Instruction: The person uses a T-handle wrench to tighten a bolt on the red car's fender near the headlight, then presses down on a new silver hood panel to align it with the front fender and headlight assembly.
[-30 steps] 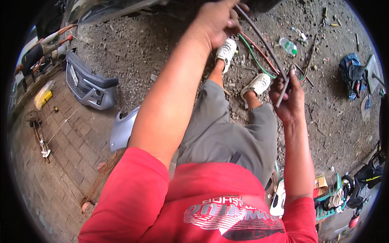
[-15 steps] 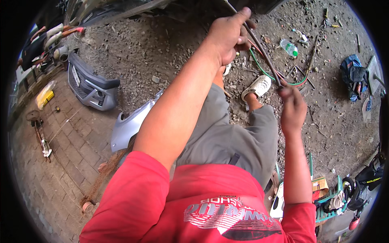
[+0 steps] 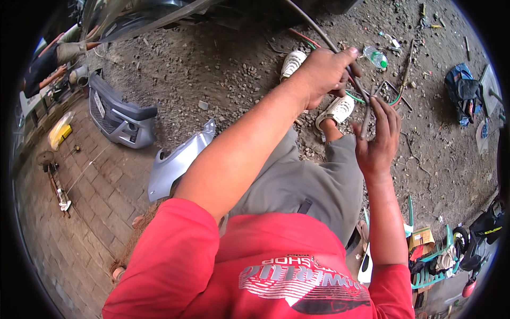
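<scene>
A person in a red shirt grips a thin dark cable [image 3: 324, 40] with the left hand [image 3: 326, 72], fingers wrapped tight around it where it slants down from the upper left. The right hand [image 3: 378, 139], just below and beside the left, is half open, its fingers loosely curled about the cable's lower end. Beneath both hands lie white shoes [image 3: 338, 110] on gravel; a clear plastic bottle [image 3: 376, 57] rests just beyond the right hand, and grey bumper parts [image 3: 119, 118] sit well off to the left.
</scene>
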A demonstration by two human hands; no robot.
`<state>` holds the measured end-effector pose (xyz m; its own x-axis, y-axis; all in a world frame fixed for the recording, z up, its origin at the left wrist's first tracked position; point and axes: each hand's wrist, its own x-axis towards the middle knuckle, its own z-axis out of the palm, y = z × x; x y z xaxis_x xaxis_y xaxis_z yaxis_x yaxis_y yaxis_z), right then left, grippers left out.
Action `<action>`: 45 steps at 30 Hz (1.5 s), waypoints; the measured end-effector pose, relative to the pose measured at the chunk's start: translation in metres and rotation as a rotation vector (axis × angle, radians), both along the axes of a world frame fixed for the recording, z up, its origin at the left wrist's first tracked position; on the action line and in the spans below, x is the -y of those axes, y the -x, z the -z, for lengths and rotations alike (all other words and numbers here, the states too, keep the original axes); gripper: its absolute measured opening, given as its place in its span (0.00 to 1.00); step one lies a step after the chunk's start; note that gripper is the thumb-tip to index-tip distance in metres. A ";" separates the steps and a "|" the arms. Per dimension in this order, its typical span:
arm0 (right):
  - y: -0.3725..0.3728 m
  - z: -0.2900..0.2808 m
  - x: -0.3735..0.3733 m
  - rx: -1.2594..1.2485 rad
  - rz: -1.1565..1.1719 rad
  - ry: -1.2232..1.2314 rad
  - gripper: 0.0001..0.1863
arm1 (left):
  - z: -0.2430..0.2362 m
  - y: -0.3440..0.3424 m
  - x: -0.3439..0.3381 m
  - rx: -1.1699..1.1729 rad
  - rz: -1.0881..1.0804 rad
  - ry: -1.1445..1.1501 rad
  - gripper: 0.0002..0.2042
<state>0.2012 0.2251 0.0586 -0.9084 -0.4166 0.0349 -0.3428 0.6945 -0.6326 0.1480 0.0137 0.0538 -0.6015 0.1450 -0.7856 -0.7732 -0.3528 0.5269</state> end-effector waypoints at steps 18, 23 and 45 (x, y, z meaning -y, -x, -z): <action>0.013 0.030 -0.005 0.831 0.522 0.469 0.19 | 0.001 0.007 0.002 0.024 -0.029 0.035 0.23; 0.023 0.060 -0.001 1.511 0.624 1.232 0.22 | 0.004 0.007 0.006 0.010 -0.006 0.070 0.24; -0.007 0.055 -0.024 0.644 0.362 0.254 0.21 | 0.003 0.008 0.010 0.098 -0.044 0.084 0.23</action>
